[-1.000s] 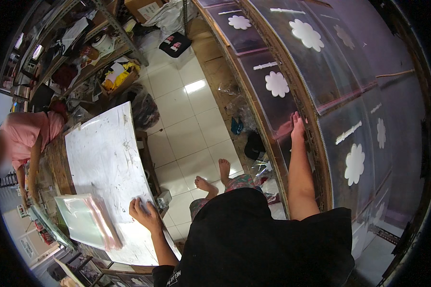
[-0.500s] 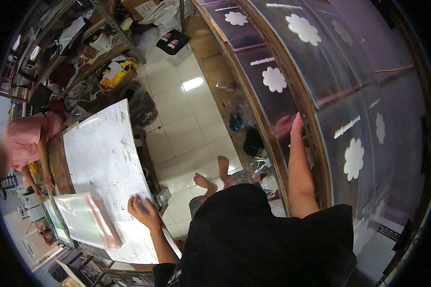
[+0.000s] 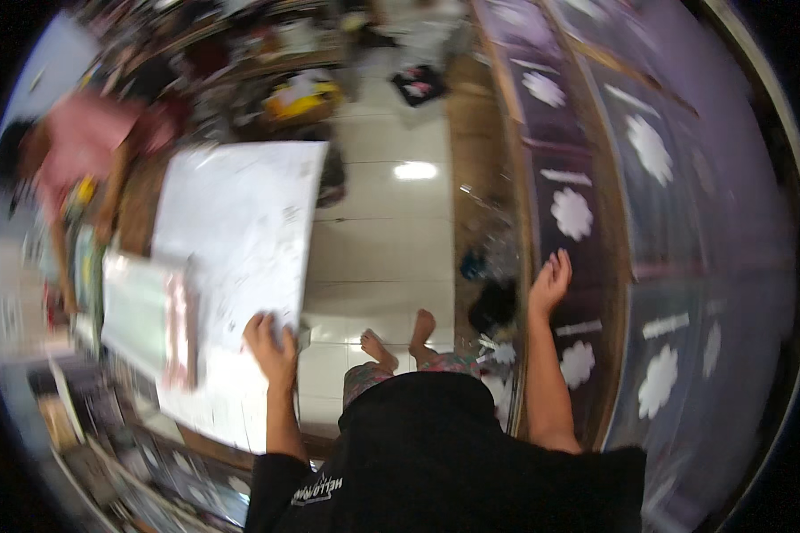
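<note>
Counts: two own hands, one white board, one stack of clear sleeves, one co-worker, two bare feet.

Left hand (image 3: pixel 271 345): fingers spread, resting on the right margin of the white board (image 3: pixel 240 209). Stack of clear sleeves (image 3: pixel 138 306) lies on the board's left side, well apart from the hand.

Right hand (image 3: pixel 551 284): fingers loosely apart, nothing visible in them; over the narrow row of dark panels (image 3: pixel 585 258) at right. Contact with a panel: cannot tell, blur.

Narrow row: three white flower shapes (image 3: pixel 572 214) plainly seen, each with a white bar (image 3: pixel 566 177) on its far side. Wider row of panels (image 3: pixel 662 218), right of the wooden beam (image 3: pixel 612 235): two plain flowers, others faint.

Co-worker in pink (image 3: pixel 93 133) at far left, two arms lowered. Two feet (image 3: pixel 380 350) on pale floor tiles (image 3: pixel 382 249).

Against half a second ago: whole view turned and blurred; right hand off the beam, further left, fingers more curled; third flower now uncovered beside the forearm; co-worker's hands wider apart. Left hand stays on the board.
</note>
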A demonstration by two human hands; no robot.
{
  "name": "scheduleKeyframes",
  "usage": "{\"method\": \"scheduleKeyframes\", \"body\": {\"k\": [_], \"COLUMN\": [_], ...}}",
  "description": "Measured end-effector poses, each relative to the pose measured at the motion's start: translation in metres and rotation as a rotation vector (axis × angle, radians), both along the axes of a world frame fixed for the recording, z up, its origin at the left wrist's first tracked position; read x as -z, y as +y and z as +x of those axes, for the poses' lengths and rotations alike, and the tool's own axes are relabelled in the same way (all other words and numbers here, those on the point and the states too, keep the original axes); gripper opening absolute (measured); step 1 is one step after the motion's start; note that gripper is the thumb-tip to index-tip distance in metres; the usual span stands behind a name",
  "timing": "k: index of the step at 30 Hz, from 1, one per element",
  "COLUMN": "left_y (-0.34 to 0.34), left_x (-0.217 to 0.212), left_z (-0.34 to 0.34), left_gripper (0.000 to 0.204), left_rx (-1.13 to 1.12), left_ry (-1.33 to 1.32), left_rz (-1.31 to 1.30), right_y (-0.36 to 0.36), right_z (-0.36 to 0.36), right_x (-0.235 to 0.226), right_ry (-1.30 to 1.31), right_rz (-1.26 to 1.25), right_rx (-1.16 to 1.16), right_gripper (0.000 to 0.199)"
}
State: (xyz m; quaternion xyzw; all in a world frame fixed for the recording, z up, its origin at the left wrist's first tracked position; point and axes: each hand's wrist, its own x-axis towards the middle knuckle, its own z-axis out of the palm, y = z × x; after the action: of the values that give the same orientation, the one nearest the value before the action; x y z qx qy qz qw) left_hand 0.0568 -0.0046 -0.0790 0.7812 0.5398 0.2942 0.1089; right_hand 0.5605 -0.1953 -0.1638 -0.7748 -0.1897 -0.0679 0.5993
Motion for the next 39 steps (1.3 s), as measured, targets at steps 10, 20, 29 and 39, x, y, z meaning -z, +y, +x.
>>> {"method": "scheduleKeyframes", "body": {"k": [10,20,29,39], "left_y": [-0.001,-0.042,-0.077,-0.078], "left_x": [-0.019,-0.040,-0.019,-0.022], "left_z": [-0.006,-0.094,-0.185,-0.186], "left_gripper": [0.037,0.034,0.033,0.034], "left_rx": [-0.008,-0.145,-0.195,-0.186], "left_ry": [-0.207,-0.421,-0.115,-0.165], "left_rz": [0.036,-0.069,0.032,0.052], "right_y": [0.027,-0.069,-0.057,-0.050], "right_z": [-0.184,-0.218,-0.237,-0.294], "right_x": [0.036,0.093,0.122,0.136], "right_ry": [0.540,0.385,0.539,0.467], "right_rz": [-0.347,-1.212,-0.987,-1.046], "right_rx": [-0.943,-0.999,-0.952,-1.112], "right_gripper": [0.024,0.038,0.033,0.039]}}
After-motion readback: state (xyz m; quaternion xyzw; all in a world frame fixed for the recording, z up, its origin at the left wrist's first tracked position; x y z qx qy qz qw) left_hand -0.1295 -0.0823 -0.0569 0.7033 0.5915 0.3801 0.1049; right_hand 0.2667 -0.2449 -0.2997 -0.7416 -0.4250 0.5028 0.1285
